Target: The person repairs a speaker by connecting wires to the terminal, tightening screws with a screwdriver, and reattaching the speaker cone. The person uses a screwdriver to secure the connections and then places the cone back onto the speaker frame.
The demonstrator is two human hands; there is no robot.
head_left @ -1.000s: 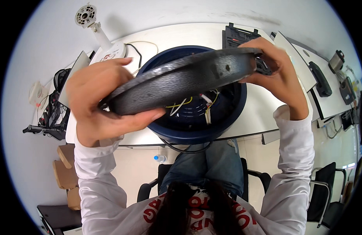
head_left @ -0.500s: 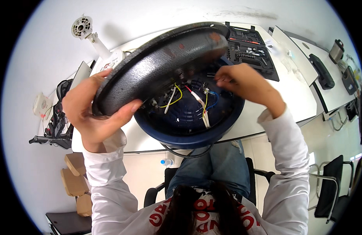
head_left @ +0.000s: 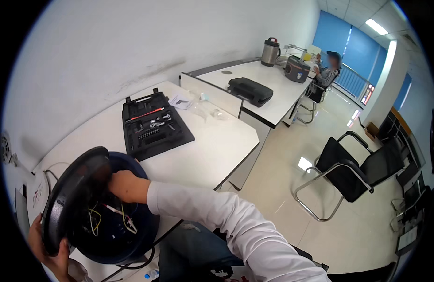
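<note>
My left hand (head_left: 49, 249) grips the rim of a black, round metal pan (head_left: 66, 197), thumb on one face and fingers behind. The pan is tilted up over the left side of a dark blue round appliance base (head_left: 153, 225). Inside the base, a yellow wire (head_left: 98, 217) and a white-sleeved wire (head_left: 129, 223) show, with a bit of red. My right hand (head_left: 127, 187) reaches down into the far right part of the base. Its fingertips are hidden, so what they touch cannot be made out.
An open black tool case (head_left: 153, 124) with bits and sockets lies on the white table (head_left: 212, 152). Beyond are a closed black case (head_left: 250, 90), a steel kettle (head_left: 270, 52) and a seated person (head_left: 327, 73). A black chair (head_left: 353, 167) stands to the right.
The view has swung to the right, so the base and both hands now appear at the lower left. My left hand still holds the pan tilted; my right hand remains at the base.
</note>
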